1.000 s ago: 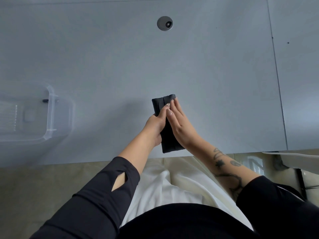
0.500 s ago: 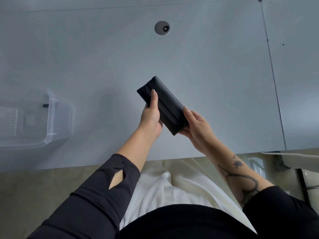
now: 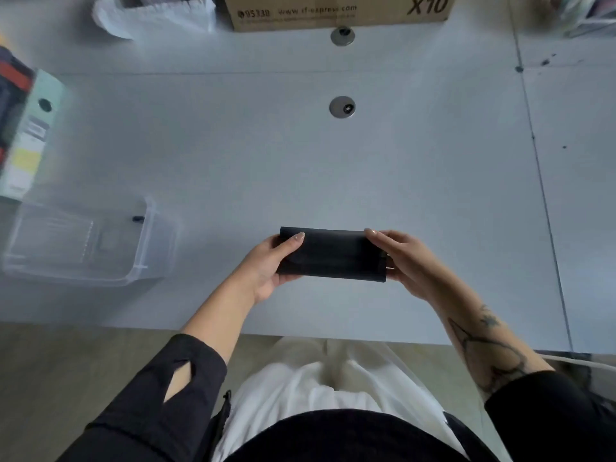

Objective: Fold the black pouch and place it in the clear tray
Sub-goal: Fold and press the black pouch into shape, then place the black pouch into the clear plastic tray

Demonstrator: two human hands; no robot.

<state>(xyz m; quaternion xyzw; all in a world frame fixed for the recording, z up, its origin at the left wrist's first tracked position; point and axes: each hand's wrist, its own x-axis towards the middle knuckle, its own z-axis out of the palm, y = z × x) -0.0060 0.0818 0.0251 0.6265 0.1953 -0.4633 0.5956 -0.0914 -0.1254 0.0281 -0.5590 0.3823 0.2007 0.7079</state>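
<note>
The black pouch [image 3: 331,254] is folded into a flat, narrow rectangle and lies level from left to right, held above the near part of the grey table. My left hand [image 3: 268,265] grips its left end, thumb on top. My right hand [image 3: 403,258] grips its right end, fingers over the top edge. The clear tray [image 3: 146,241] stands on the table to the left of the pouch, about a hand's width from my left hand; apart from a small dark part by its far rim, I see nothing in it.
A cardboard box [image 3: 336,11] and a white plastic bag [image 3: 150,15] stand at the table's far edge. Binders [image 3: 30,135] stand at the far left behind the tray. Two round cable grommets [image 3: 342,107] sit in the table top. The table's near edge runs just below my hands.
The pouch has turned from upright on the table, through a diagonal, to level, lifted between both hands. The camera has tilted up, so the box and binders now show.
</note>
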